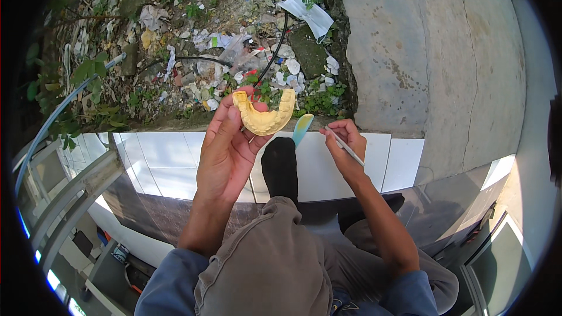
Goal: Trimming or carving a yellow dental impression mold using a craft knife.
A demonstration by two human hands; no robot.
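Matt dental cast [264,122] (plaster-like), smooth tiles [374,167].

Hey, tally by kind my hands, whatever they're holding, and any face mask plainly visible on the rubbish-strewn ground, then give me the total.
Hands: 2, left hand and right hand
Yellow tooth cast: 1, in the left
Slim grey tool: 1, in the right
Pale face mask: 1, on the ground
Total: 5

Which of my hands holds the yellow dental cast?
Your left hand: it holds the yellow cast, while your right hand grips a slim grey tool.
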